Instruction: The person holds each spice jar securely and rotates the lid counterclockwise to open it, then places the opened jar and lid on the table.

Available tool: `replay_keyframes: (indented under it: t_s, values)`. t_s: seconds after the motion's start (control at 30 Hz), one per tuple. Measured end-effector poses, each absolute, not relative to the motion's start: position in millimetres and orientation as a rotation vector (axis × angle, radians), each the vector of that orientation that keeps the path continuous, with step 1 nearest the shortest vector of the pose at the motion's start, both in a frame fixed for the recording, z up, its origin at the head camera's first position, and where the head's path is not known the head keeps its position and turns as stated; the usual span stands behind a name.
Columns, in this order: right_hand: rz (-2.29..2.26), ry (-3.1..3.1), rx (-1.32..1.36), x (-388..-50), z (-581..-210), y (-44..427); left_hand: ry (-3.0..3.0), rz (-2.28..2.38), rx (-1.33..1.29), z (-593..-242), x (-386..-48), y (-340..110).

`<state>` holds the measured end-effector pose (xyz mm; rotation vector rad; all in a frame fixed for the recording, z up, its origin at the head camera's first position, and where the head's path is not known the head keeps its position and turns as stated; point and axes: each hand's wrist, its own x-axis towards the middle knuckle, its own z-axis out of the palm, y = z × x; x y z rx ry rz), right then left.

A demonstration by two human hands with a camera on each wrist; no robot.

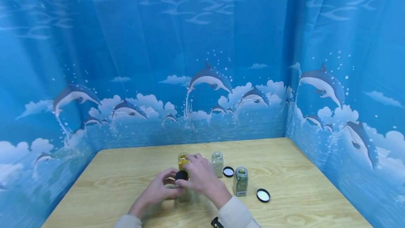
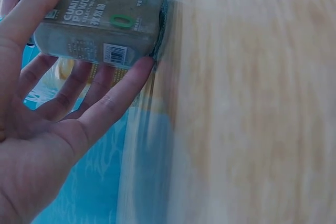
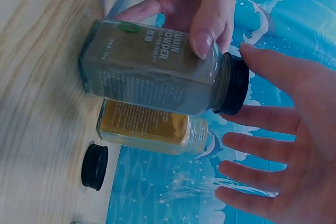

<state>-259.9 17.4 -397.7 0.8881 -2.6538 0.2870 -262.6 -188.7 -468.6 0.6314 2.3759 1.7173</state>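
A glass jar of cumin powder (image 2: 105,22) stands at the table's front, a black lid (image 3: 234,84) on its mouth. My left hand (image 1: 159,188) holds the jar's body between thumb and fingers. With thumb and index finger, my right hand (image 1: 204,176) pinches the lid from both sides; its other fingers are spread. Just behind is an uncapped jar of yellow spice (image 3: 144,124). Near that jar's base lies a loose black lid (image 3: 95,166), which my right hand hides in the head view.
Right of my hands stand two uncapped jars, one with pale contents (image 1: 217,165), one with green flakes (image 1: 241,183). Beside them lie two black lids, white insides up: one farther back (image 1: 228,171), one nearer (image 1: 263,195). A dolphin-print curtain (image 1: 152,80) borders the wooden table (image 1: 300,185).
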Motion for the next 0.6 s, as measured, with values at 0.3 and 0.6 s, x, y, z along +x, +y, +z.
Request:
replay_keyframes:
  t_s: [0.3, 0.6]
  values:
    - [0.261, -2.666, 0.88, -259.5, -399.9, 12.4, 2.343, 1.754, 0.663, -467.9, -261.9, -189.1]
    - [0.273, -2.679, 0.895, -255.4, -399.0, 10.1, 2.384, 1.725, 0.712, -469.8, -264.0, -189.8]
